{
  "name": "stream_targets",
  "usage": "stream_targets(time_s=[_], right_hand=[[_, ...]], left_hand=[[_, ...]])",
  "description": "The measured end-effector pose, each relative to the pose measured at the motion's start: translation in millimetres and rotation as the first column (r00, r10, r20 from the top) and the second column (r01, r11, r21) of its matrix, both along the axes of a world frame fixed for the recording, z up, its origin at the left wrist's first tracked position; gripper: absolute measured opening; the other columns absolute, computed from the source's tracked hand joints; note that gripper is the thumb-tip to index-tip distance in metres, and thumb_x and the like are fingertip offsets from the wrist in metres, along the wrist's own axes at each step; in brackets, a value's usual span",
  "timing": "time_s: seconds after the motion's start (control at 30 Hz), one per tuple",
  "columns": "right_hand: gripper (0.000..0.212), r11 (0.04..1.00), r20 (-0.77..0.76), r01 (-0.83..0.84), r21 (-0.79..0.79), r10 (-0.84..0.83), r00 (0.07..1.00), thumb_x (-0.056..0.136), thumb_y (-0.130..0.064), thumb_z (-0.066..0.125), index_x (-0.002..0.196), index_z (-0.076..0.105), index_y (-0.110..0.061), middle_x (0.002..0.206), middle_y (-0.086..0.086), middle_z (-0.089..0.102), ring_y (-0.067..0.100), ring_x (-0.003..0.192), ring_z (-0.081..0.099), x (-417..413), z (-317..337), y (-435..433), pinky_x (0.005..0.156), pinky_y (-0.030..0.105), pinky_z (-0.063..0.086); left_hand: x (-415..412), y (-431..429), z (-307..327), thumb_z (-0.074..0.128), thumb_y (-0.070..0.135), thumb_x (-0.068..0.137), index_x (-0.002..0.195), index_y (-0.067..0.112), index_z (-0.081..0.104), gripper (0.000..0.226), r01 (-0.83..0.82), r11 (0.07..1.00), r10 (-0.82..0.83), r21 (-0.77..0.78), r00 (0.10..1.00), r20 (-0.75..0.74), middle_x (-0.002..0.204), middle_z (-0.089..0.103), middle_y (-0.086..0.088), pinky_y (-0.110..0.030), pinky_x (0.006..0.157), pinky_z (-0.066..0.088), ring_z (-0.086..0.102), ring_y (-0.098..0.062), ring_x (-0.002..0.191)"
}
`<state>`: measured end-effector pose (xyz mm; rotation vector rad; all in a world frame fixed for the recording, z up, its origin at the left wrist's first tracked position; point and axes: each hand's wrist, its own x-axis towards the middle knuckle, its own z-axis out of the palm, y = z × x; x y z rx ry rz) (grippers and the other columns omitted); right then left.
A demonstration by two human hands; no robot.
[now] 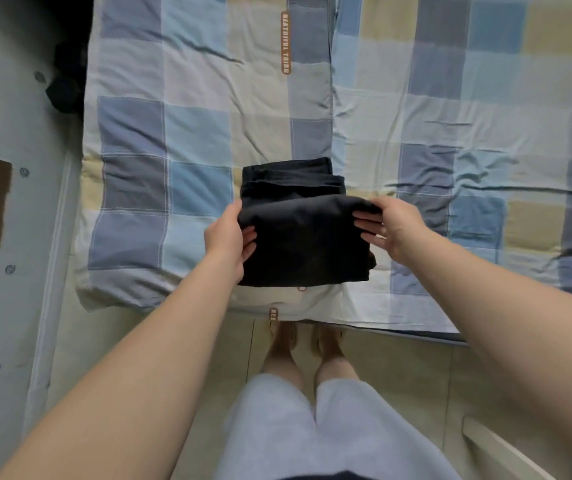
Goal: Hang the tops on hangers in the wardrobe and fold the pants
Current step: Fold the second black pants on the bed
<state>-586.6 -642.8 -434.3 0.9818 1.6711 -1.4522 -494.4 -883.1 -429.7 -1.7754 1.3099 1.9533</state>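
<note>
Left hand [230, 233] and right hand [393, 226] pinch the pants [303, 244] at 9 and 3 o'clock, mid-fold. Next move likely calls for pressing flat.

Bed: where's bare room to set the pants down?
Bare quilt left of the left hand to its edge, beyond the pants toward the orange label, and right of the right hand. Crowded only at the pants.

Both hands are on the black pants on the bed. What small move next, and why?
Probably lower the held fold and press it flat. The left hand and right hand pinch the side edges of the black pants, whose near fold looks puffed, with layers showing beyond it on the checked bedcover.
</note>
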Motion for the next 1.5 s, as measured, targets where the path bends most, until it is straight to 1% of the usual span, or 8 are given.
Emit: stream_targets(time_s=[0.33, 0.43, 0.53, 0.67, 0.83, 0.93, 1.1, 1.5], right_hand=[[0.069, 0.931, -0.220, -0.357, -0.070, 0.335, 0.916, 0.095, -0.018, 0.063, 0.154, 0.030, -0.030, 0.142, -0.017, 0.047, 0.006, 0.124, 0.054, -58, -112, -48, 0.094, 0.025, 0.044], [0.092, 0.808, -0.167, -0.589, 0.036, 0.586, 0.793, 0.094, -0.029, 0.065, 0.161, 0.002, -0.031, 0.167, -0.007, 0.017, 0.014, 0.151, 0.022, -48, -148, -51, 0.122, 0.035, 0.022], [0.087, 0.379, -0.024, -0.851, 0.364, 0.917, 0.399, 0.093, -0.057, 0.053, 0.159, -0.002, -0.039, 0.168, -0.014, -0.005, 0.013, 0.155, -0.002, -29, -191, -50, 0.124, 0.053, 0.005], [0.087, 0.212, -0.027, -0.879, 0.427, 0.975, 0.222, 0.093, -0.069, 0.038, 0.155, -0.017, -0.042, 0.162, -0.019, -0.027, 0.010, 0.153, -0.017, -13, -223, -46, 0.122, 0.055, 0.003], [0.088, 0.279, -0.154, -0.771, 0.573, 0.960, 0.233, 0.091, -0.062, 0.050, 0.159, -0.001, -0.038, 0.167, -0.012, -0.013, 0.015, 0.155, -0.005, -17, -213, -34, 0.123, 0.050, 0.013], [0.092, 0.380, -0.224, -0.591, 0.712, 0.920, 0.323, 0.089, -0.059, 0.055, 0.161, 0.004, -0.032, 0.169, -0.002, -0.001, 0.023, 0.155, 0.006, -18, -209, -15, 0.123, 0.046, 0.017], [0.086, 0.788, -0.151, -0.603, 0.125, 0.615, 0.774, 0.083, -0.060, 0.066, 0.155, 0.019, -0.046, 0.148, -0.018, 0.048, 0.011, 0.134, 0.049, -23, -221, 4, 0.115, 0.043, 0.039], [0.088, 0.956, -0.016, -0.292, -0.014, 0.292, 0.956, 0.074, -0.054, 0.082, 0.147, 0.040, -0.028, 0.121, -0.012, 0.062, 0.011, 0.103, 0.066, -15, -194, 8, 0.076, 0.029, 0.054]], left_hand=[[-79, -13, -105, 0.069, 0.038, 0.094, 0.148, 0.015, 0.044, 0.064, 0.329, 0.888, -0.405, -0.322, 0.891, -0.206, 0.134, 0.063, 0.002, -0.032, 0.106, 0.047, 0.058, -0.012, 0.123], [-66, -11, -149, 0.068, 0.057, 0.086, 0.161, 0.032, 0.011, 0.097, 0.719, 0.470, -0.790, -0.512, 0.601, 0.120, 0.166, 0.024, 0.006, -0.042, 0.123, 0.023, 0.022, -0.017, 0.152], [-49, -8, -191, 0.049, 0.076, 0.085, 0.159, 0.041, -0.002, 0.096, 0.857, -0.063, -0.848, -0.512, 0.225, 0.480, 0.170, -0.008, 0.009, -0.050, 0.124, 0.010, -0.006, -0.021, 0.156], [-42, -7, -223, 0.043, 0.078, 0.087, 0.157, 0.042, -0.012, 0.096, 0.874, -0.142, -0.843, -0.465, 0.140, 0.520, 0.166, -0.024, 0.009, -0.055, 0.125, 0.003, -0.020, -0.021, 0.154], [-39, -1, -216, 0.057, 0.079, 0.078, 0.158, 0.042, -0.008, 0.110, 0.799, -0.050, -0.771, -0.599, 0.350, 0.531, 0.169, -0.013, 0.005, -0.051, 0.122, 0.013, -0.005, -0.023, 0.156], [-42, 2, -207, 0.069, 0.081, 0.066, 0.157, 0.041, -0.009, 0.126, 0.786, 0.273, -0.604, -0.554, 0.589, 0.538, 0.169, 0.007, -0.002, -0.053, 0.115, 0.028, 0.024, -0.032, 0.150], [-55, -11, -211, 0.078, 0.078, 0.056, 0.152, 0.030, 0.018, 0.123, 0.707, 0.560, -0.514, -0.431, 0.705, 0.489, 0.150, 0.043, -0.008, -0.048, 0.107, 0.043, 0.051, -0.036, 0.131], [-65, -36, -178, 0.087, 0.048, 0.073, 0.125, 0.021, 0.067, 0.062, 0.553, 0.828, -0.559, 0.088, 0.804, 0.201, 0.113, 0.075, -0.001, -0.044, 0.089, 0.060, 0.074, -0.026, 0.098]])
